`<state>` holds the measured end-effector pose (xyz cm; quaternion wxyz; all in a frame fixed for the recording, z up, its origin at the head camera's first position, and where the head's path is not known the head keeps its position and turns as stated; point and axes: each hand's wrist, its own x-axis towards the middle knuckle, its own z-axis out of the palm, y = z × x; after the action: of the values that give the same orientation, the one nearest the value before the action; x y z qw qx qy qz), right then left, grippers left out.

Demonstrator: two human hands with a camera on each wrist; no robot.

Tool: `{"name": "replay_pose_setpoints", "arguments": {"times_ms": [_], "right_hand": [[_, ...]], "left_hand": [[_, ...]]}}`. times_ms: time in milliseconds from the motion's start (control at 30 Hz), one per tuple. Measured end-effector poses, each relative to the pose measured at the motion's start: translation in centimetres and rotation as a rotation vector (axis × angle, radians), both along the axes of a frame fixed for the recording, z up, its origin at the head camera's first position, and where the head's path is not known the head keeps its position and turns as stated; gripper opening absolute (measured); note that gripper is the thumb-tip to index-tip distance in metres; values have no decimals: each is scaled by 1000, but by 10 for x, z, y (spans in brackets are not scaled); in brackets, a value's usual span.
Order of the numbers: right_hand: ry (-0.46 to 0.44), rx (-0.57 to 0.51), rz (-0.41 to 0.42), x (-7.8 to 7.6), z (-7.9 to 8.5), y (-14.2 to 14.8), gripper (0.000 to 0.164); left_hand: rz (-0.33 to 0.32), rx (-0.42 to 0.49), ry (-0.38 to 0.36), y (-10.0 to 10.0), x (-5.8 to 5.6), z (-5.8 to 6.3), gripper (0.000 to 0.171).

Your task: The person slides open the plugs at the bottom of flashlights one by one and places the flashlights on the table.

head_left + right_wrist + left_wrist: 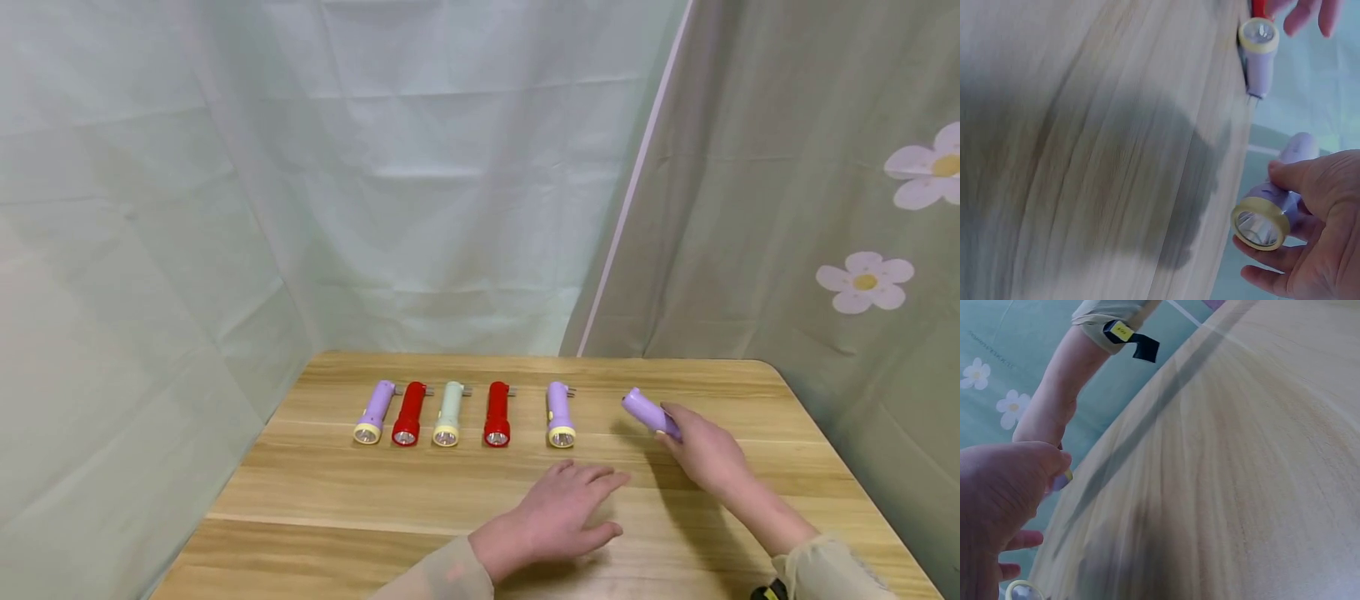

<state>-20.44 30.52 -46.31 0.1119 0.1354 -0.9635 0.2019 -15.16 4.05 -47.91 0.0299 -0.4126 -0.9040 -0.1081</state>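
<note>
My right hand (705, 450) grips a purple flashlight (647, 412) above the right part of the table. In the right wrist view its yellow-rimmed lens (1260, 224) faces the camera, with thumb and fingers around the body. My left hand (558, 512) hovers over the table's front middle, fingers spread and holding nothing. Beyond it lies another purple flashlight (559, 412), its plug prongs sticking out to the right. Farther left in the row are a red flashlight (497, 412), a pale green one (449, 412), a second red one (410, 412) and a purple one (377, 410).
The wooden table (337, 500) has a rounded far right corner. Pale curtains (465, 192) hang behind it and at both sides, the right one (750, 208) printed with white flowers. The row of flashlights runs along the far half of the table, lenses toward me.
</note>
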Motion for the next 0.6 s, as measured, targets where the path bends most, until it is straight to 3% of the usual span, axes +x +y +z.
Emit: {"name": "replay_pose_setpoints", "arguments": {"times_ms": [333,600], "right_hand": [[56,-179,7,9,7,-22,41],[127,-193,2,18,11,-39,45]], "left_hand": [[46,147,-12,-13,-5,11,65],[126,329,-22,-26,-11,21,67]]}}
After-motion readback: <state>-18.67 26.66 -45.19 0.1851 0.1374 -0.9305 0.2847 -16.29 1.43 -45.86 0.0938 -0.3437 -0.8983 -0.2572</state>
